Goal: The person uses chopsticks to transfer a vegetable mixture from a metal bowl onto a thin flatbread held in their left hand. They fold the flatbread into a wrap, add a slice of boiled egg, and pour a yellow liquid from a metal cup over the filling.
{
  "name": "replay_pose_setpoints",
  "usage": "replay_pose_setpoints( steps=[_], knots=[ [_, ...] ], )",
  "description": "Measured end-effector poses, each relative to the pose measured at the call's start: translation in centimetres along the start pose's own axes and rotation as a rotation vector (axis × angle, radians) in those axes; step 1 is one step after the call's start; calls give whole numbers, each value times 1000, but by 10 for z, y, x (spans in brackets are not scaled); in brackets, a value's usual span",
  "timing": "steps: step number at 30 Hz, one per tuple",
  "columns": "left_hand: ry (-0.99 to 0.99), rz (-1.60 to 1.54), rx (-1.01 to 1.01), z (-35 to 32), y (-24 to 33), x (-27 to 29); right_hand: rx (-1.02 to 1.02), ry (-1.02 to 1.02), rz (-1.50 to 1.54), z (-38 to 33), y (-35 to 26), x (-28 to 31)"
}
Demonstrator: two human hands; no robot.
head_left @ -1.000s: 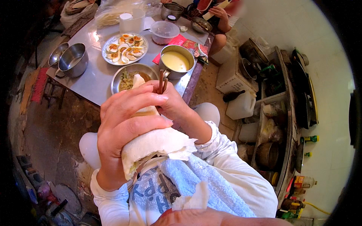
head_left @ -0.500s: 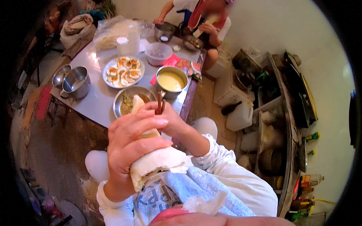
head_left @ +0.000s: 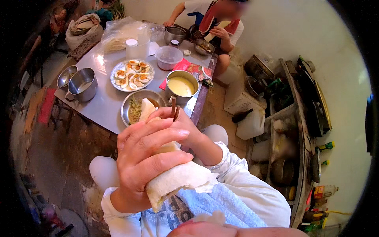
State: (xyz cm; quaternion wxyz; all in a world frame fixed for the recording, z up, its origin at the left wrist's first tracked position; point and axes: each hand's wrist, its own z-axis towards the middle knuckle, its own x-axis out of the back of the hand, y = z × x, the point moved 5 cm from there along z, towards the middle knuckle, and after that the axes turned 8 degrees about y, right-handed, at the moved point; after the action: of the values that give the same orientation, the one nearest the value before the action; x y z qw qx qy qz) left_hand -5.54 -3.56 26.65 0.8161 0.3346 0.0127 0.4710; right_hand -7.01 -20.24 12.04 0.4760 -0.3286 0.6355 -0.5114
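Observation:
A rolled flatbread wrap point(head_left: 177, 179) with a torn, bitten end points toward me. My left hand point(head_left: 144, 154) is closed around its middle. At the far end, my right hand point(head_left: 185, 128) steadies the roll and also pinches a pair of dark brown chopsticks point(head_left: 173, 108). Just beyond the hands, a metal bowl point(head_left: 125, 103) contains shredded food in brown liquid. Right of that bowl stands a metal pot point(head_left: 182, 75) with pale yellow liquid. A white plate point(head_left: 118, 87) of halved eggs lies farther left.
Across the table point(head_left: 98, 108), another person point(head_left: 221, 33) holds a rolled flatbread. Around the tabletop are a clear plastic tub point(head_left: 169, 59), a metal pot point(head_left: 83, 87), and bagged flatbreads point(head_left: 118, 41). A cluttered shelf point(head_left: 294, 106) lines the right wall.
The wrap and both my hands have shifted slightly right, and its bitten end is raised a little. The table appears slightly farther right and lower in the picture.

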Motion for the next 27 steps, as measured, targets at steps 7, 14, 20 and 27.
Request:
replay_pose_setpoints(
  steps=[7, 14, 20, 27],
  knots=[
    [2, 13, 42, -4, -4, 0, -8, -10, 43, -2, 1, -5],
    [29, 16, 32, -4, -11, -2, -31, 1, 44, 2, 6, 1],
    [26, 18, 41, -4, -13, -1, -23, -6, 52, 5, 10, 1],
    [17, -13, 19, -5, -14, -1, -46, 9, 19, 6, 13, 2]
  ],
)
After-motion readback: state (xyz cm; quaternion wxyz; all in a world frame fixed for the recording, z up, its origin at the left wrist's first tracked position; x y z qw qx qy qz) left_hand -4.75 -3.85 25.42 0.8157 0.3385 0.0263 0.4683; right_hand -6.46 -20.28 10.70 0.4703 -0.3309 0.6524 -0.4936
